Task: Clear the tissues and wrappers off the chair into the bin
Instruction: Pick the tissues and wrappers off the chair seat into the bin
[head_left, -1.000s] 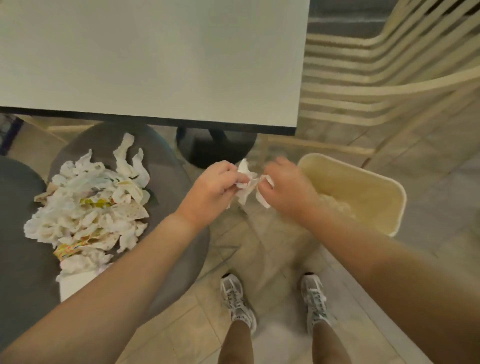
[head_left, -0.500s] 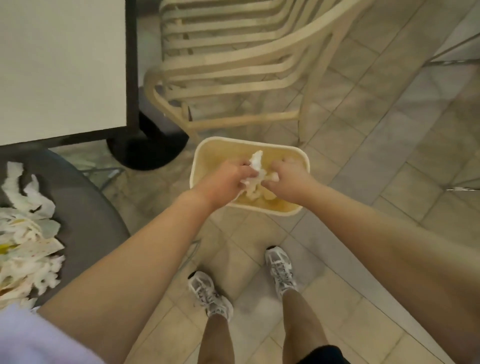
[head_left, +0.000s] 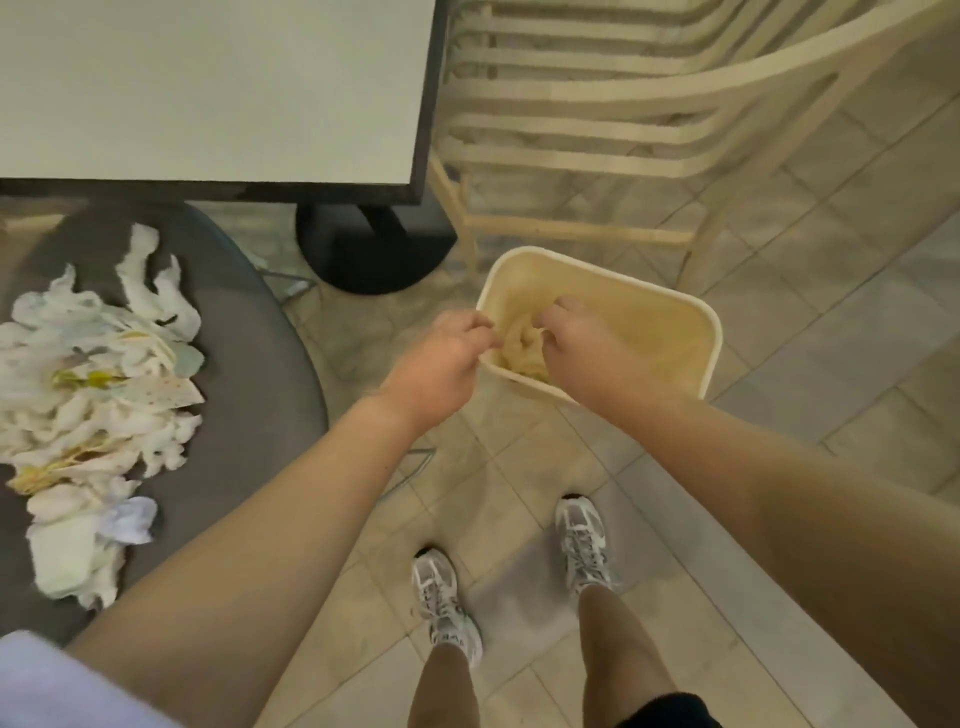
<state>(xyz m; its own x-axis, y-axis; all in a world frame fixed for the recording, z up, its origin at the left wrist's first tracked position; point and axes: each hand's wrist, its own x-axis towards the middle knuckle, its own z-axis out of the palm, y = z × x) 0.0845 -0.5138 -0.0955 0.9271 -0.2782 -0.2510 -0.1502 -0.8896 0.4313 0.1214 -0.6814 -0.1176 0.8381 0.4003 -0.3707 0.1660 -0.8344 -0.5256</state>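
Note:
A cream plastic bin (head_left: 709, 332) stands on the tiled floor in front of my feet. Both hands hover over its near left corner. My left hand (head_left: 441, 364) is at the rim with its fingers curled in and nothing visible in them. My right hand (head_left: 576, 345) is above the opening, fingers loosely apart and pointing down. A crumpled tissue wad (head_left: 524, 345) lies inside the bin between the two hands. On the left, the dark grey chair seat (head_left: 244, 364) carries a heap of white tissues and yellow-printed wrappers (head_left: 88, 405).
A white table with a dark edge (head_left: 218, 93) and a black round base (head_left: 363, 254) stands behind the chair. A stack of cream plastic chairs (head_left: 597, 104) is just behind the bin. My two white sneakers are on the tiles below.
Both hands carried a white tissue from beside the chair to above the bin. The tissue has left my fingers and now lies in the bin.

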